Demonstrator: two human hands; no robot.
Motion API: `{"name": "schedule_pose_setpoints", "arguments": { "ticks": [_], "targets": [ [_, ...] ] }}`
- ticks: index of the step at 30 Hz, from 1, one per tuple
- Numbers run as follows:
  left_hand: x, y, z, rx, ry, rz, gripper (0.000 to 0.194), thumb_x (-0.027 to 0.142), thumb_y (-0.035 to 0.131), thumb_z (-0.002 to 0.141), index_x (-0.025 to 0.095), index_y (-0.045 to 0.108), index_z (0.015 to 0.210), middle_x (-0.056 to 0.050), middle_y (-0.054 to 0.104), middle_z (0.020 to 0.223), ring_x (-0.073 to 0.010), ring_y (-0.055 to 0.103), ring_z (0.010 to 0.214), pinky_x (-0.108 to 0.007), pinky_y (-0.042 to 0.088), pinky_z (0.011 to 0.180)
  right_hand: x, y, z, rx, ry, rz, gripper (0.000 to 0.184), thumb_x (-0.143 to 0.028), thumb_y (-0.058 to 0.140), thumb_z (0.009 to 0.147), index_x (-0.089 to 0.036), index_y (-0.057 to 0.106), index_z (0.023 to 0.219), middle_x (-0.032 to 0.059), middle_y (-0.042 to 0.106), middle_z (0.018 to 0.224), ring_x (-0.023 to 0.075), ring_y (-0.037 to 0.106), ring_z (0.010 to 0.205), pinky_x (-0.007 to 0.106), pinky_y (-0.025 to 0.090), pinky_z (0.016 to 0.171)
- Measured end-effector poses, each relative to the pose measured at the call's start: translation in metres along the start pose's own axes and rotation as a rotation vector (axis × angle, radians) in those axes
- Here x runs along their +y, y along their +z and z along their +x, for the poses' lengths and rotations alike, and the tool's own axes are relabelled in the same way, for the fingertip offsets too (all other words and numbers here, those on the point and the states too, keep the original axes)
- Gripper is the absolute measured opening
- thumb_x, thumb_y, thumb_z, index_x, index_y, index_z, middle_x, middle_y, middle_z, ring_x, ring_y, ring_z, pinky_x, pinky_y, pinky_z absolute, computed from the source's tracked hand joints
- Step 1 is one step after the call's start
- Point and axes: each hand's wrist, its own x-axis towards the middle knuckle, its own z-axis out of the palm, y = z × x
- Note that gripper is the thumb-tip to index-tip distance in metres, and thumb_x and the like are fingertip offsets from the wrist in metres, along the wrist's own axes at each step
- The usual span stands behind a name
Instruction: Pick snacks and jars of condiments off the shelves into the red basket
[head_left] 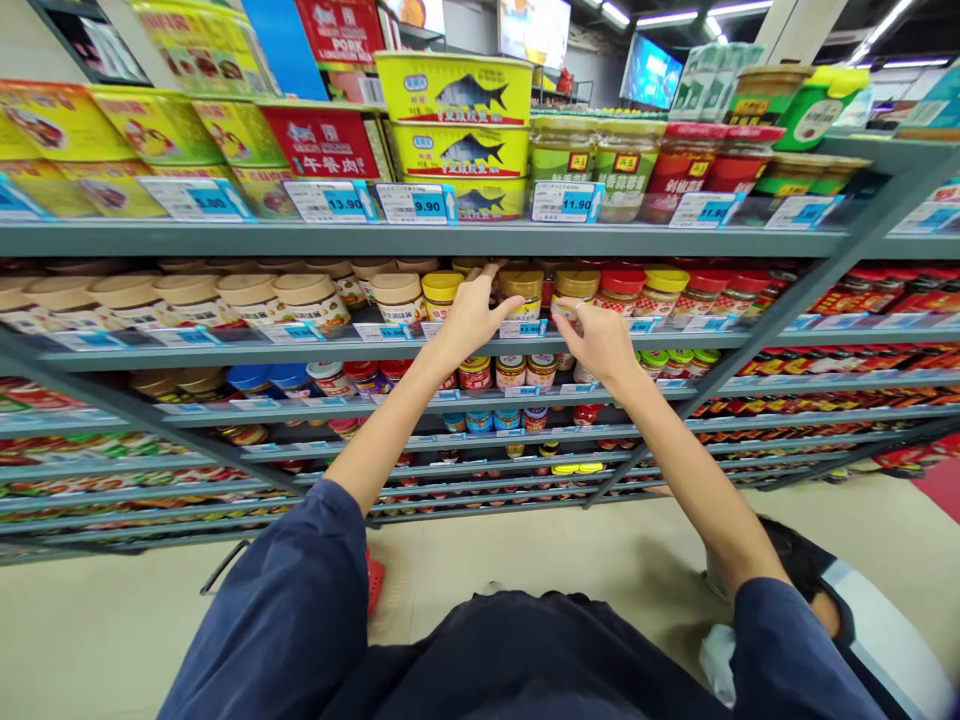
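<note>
My left hand [472,312] reaches into the upper jar shelf, fingers stretched back between a yellow-lidded jar [441,292] and a gold-lidded jar [523,290]. Its thumb stands apart, close to the front of the gold-lidded jar. To the right, my right hand [600,340] is at the shelf edge with its fingers curled and pressed together. It is in front of another gold-lidded jar [576,284]. Whether anything sits in those fingers is too small to make out. Blue-and-white price tags [523,329] line the shelf front below both hands.
Above is a shelf edge [420,240] carrying yellow fish tins [461,150], a red luncheon meat tin [326,142] and green-labelled jars [561,160]. Tan-lidded jars [304,292] stand left, red-lidded jars [621,284] right. A red basket [375,582] and a white-and-black object [874,610] are on the floor.
</note>
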Motion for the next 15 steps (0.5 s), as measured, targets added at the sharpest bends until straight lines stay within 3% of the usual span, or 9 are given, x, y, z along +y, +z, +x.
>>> {"name": "schedule_pose_setpoints", "arguments": {
  "ticks": [4, 8, 11, 15],
  "targets": [
    [0.009, -0.003, -0.001, -0.047, -0.005, 0.021, 0.064, 0.058, 0.065, 0.096, 0.015, 0.058, 0.142, -0.016, 0.073, 0.116, -0.0314, 0.068, 0.114, -0.050, 0.052, 0.110, -0.002, 0.013, 0.007, -0.102, 0.073, 0.038, 0.031, -0.036, 0.057, 0.103, -0.019, 0.072, 0.124, 0.0066, 0.079, 0.083, 0.0287, 0.074, 0.080, 0.039, 0.055, 0.080],
    [0.018, -0.008, -0.026, 0.079, 0.060, 0.145, 0.042, 0.045, 0.061, 0.101, 0.016, 0.064, 0.131, -0.018, 0.064, 0.128, -0.0325, 0.060, 0.123, -0.052, 0.049, 0.111, 0.004, 0.019, 0.010, -0.142, 0.064, 0.187, 0.019, -0.033, 0.059, 0.101, -0.021, 0.071, 0.108, 0.0024, 0.076, 0.071, 0.0253, 0.075, 0.074, 0.035, 0.053, 0.075],
    [0.019, -0.010, -0.042, 0.066, 0.082, 0.246, 0.020, 0.033, 0.059, 0.101, 0.019, 0.072, 0.107, -0.013, 0.064, 0.111, -0.0313, 0.060, 0.113, -0.053, 0.051, 0.105, 0.007, 0.021, 0.009, -0.172, 0.066, 0.263, 0.017, -0.034, 0.058, 0.101, -0.022, 0.068, 0.105, -0.0003, 0.074, 0.065, 0.0235, 0.075, 0.070, 0.034, 0.053, 0.075],
    [0.013, -0.010, -0.043, -0.022, 0.080, 0.283, 0.013, 0.024, 0.062, 0.097, 0.020, 0.074, 0.093, -0.010, 0.064, 0.099, -0.0298, 0.060, 0.104, -0.050, 0.052, 0.098, 0.007, 0.020, 0.009, -0.178, 0.058, 0.317, 0.017, -0.035, 0.055, 0.102, -0.021, 0.066, 0.103, -0.0004, 0.073, 0.065, 0.0222, 0.074, 0.066, 0.034, 0.053, 0.074]
  ]
}}
